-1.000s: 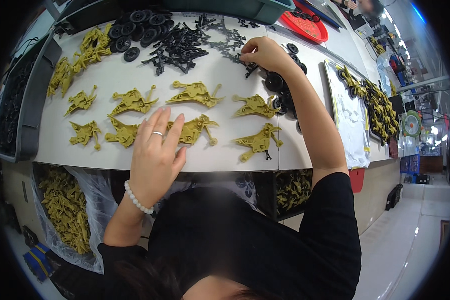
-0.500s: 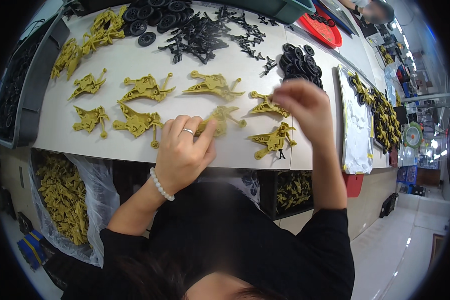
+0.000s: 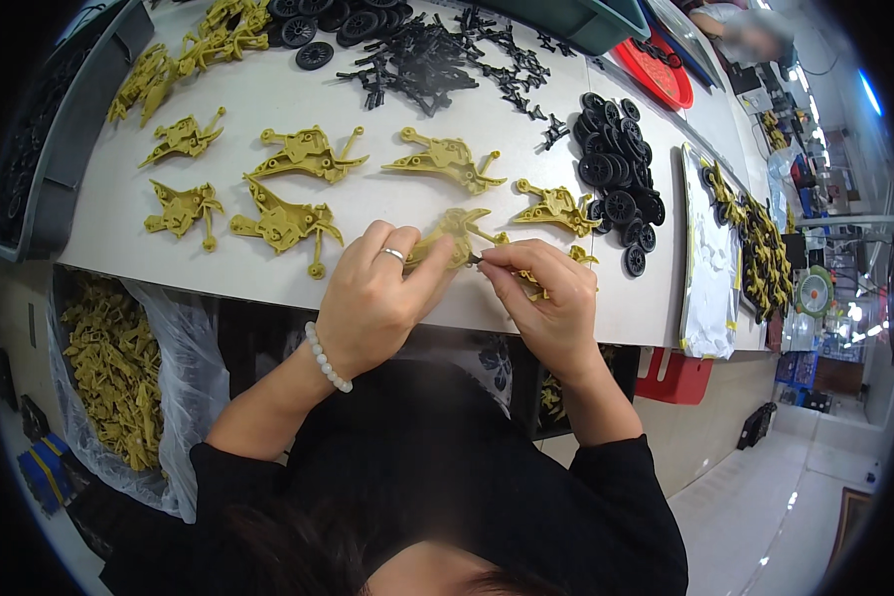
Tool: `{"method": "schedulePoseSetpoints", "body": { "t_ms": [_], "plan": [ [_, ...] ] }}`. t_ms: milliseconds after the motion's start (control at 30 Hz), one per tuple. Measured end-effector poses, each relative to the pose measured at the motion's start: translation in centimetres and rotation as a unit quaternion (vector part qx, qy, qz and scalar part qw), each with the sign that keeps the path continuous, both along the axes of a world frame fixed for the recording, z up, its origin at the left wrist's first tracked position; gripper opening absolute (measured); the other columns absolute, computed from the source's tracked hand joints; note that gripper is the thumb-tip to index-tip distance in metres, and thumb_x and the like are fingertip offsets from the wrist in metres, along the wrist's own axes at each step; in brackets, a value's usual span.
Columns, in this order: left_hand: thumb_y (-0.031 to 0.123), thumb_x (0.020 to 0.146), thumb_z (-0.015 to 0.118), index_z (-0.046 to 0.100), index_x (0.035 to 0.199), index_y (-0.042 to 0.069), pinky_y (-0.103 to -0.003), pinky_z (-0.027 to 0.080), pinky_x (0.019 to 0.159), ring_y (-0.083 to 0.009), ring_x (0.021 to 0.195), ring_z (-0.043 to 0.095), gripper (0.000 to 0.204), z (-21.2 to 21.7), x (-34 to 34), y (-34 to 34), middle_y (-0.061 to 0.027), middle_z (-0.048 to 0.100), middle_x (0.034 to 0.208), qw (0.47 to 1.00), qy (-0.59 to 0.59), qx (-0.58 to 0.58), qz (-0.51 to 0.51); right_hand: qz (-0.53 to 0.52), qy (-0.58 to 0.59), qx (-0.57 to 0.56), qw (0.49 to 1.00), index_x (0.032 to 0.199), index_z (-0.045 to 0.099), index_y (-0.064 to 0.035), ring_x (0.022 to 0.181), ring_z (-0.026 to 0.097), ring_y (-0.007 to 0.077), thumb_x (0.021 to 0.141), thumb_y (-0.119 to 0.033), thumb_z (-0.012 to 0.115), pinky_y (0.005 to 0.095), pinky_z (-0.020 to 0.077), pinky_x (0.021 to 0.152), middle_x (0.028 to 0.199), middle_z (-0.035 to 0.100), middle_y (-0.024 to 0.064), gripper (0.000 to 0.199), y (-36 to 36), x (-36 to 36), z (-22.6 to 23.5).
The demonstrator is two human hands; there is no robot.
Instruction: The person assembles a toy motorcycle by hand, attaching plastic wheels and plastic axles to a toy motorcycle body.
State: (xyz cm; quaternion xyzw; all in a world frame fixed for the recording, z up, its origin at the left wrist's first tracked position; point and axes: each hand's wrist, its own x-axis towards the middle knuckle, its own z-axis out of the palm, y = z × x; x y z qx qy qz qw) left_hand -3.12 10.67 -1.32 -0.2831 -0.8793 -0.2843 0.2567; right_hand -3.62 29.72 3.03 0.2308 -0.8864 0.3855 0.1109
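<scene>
My left hand (image 3: 375, 290) is closed on a yellow plastic half-shell (image 3: 457, 226), pressing it to the table near the front edge. Between the thumb and fingertips of my right hand (image 3: 551, 303) is a small black plastic part (image 3: 474, 259), touching the right side of that half-shell. Another yellow half-shell (image 3: 581, 255) lies partly hidden under my right hand. Several similar pieces are spread in two rows, among them a yellow half-shell (image 3: 556, 207) just beyond my right hand and a yellow half-shell (image 3: 286, 226) left of my left hand.
Black wheels (image 3: 621, 159) are heaped at the right, small black parts (image 3: 422, 70) at the back. A grey bin (image 3: 55, 184) stands at the left. A red tray (image 3: 670, 84) sits far right, near a white board (image 3: 707, 268). Below the table, a plastic-lined container holds yellow parts (image 3: 114, 372).
My right hand has moved left and toward me from over the right-hand half-shell, bringing the small black part to the half-shell under my left hand. The whole view has shifted slightly.
</scene>
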Motion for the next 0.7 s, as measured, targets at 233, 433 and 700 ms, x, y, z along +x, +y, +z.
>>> {"method": "schedulePoseSetpoints", "body": {
  "t_ms": [233, 433, 700],
  "plan": [
    [0.011, 0.075, 0.07, 0.065, 0.101, -0.001, -0.032, 0.047, 0.061, -0.0232, 0.078, 0.055, 0.029, 0.3, 0.0, 0.2, -0.0115, 0.057, 0.09, 1.0, -0.005, 0.005, -0.001, 0.033, 0.017, 0.067, 0.997, 0.09, 0.069, 0.0013, 0.067, 0.065, 0.0223, 0.077, 0.005, 0.068, 0.03, 0.0506, 0.058, 0.078, 0.066, 0.0105, 0.014, -0.1, 0.2, 0.6],
    [0.009, 0.076, 0.066, 0.064, 0.1, -0.004, -0.03, 0.048, 0.059, -0.0229, 0.075, 0.054, 0.027, 0.0, -0.1, 0.4, -0.0119, 0.057, 0.087, 1.0, 0.019, -0.017, -0.012, 0.05, 0.023, 0.121, 0.991, 0.089, 0.069, 0.0006, 0.063, 0.062, 0.0254, 0.075, 0.003, 0.068, 0.0336, 0.0493, 0.056, 0.075, 0.063, 0.0095, 0.015, -0.3, 0.1, 1.3],
    [0.009, 0.074, 0.067, 0.065, 0.1, -0.003, -0.032, 0.047, 0.065, -0.0236, 0.08, 0.054, 0.029, 0.8, -0.7, 0.2, -0.0116, 0.058, 0.09, 0.998, 0.015, -0.048, -0.023, 0.083, -0.027, 0.117, 0.989, 0.089, 0.069, 0.0004, 0.067, 0.063, 0.0263, 0.078, -0.001, 0.067, 0.0335, 0.05, 0.058, 0.076, 0.064, 0.0113, 0.011, 0.2, -0.9, 1.5]
  ]
}}
